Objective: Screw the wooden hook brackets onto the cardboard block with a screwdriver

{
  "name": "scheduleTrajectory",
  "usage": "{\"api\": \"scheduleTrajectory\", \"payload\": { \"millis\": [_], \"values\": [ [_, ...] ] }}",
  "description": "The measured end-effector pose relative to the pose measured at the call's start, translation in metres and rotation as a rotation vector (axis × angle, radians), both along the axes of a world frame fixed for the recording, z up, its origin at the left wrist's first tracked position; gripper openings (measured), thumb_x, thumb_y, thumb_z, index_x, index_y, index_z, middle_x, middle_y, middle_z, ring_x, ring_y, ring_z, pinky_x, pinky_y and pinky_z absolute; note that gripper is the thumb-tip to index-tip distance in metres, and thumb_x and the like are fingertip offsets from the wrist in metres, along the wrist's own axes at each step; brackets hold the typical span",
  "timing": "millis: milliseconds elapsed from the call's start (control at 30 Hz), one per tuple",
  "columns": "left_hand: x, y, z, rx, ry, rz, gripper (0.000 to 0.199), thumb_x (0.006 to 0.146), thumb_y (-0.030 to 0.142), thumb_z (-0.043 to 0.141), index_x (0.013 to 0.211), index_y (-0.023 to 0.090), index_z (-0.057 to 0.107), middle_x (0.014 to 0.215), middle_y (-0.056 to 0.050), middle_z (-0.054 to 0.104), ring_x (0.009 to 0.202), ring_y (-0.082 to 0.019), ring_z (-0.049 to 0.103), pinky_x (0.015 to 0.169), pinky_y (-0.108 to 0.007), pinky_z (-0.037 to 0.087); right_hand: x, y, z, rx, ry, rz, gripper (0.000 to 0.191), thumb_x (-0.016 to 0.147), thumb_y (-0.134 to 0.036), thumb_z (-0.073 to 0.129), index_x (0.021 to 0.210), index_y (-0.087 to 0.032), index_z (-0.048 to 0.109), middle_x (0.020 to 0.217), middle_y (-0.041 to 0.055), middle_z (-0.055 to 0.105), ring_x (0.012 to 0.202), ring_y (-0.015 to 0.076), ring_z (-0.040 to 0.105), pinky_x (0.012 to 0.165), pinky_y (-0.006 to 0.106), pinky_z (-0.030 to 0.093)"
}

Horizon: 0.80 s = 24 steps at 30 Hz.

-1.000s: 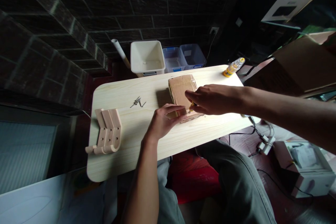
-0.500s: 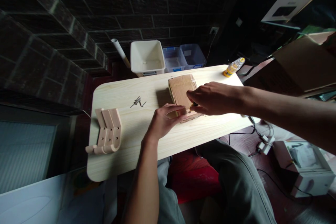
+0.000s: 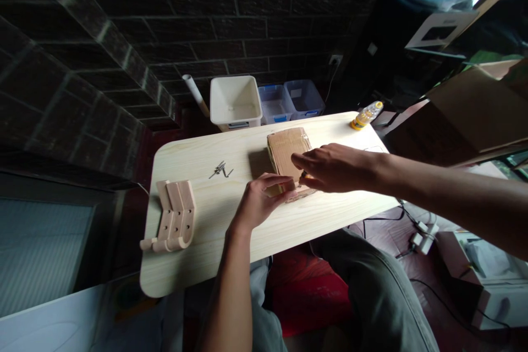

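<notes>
In the last second, the view tilted slightly upward, while both hands stayed at the near end of the cardboard box; only the right fingers shifted a little, which suggested that the work continued at the same spot. The left hand was pinching what seemed a small brown block between thumb and fingers, on the near end of the box. The right hand was closed around a yellow-and-black tool, mostly hidden, so I could not tell exactly where its tip pointed. The box lay flat on the worktop, its long axis running away from the person, the far end leaning slightly left.
</notes>
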<state>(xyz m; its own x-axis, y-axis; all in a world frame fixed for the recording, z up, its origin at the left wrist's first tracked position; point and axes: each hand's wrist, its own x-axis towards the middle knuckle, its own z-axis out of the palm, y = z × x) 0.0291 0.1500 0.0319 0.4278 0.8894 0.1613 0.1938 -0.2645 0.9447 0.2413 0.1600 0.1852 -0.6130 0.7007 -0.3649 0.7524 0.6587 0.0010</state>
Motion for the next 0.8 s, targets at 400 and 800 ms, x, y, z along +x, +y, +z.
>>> {"api": "scheduleTrajectory", "payload": {
  "millis": [400, 800],
  "values": [
    [-0.0006, -0.0001, 0.0007, 0.007, 0.004, -0.005, 0.034, 0.083, 0.041, 0.086, 0.113, 0.026, 0.081, 0.106, -0.007, 0.079, 0.1, -0.023, 0.075, 0.096, -0.038, 0.059, 0.0019, 0.0006, 0.0058, -0.065, 0.065, -0.033, 0.015, 0.105, -0.022, 0.052, 0.114, -0.012, 0.061, 0.092, 0.0144, 0.075, 0.075, 0.0251, 0.07, 0.06, 0.036, 0.039],
    [0.0006, -0.0004, 0.0021, 0.007, 0.005, -0.007, 0.033, 0.083, 0.041, 0.086, 0.113, 0.026, 0.081, 0.105, -0.006, 0.08, 0.099, -0.023, 0.075, 0.095, -0.037, 0.059, -0.0009, 0.0036, 0.0036, -0.03, -0.04, 0.038, 0.023, 0.106, -0.027, 0.053, 0.117, -0.009, 0.06, 0.091, 0.0148, 0.076, 0.077, 0.0253, 0.072, 0.057, 0.034, 0.033]
  ]
}}
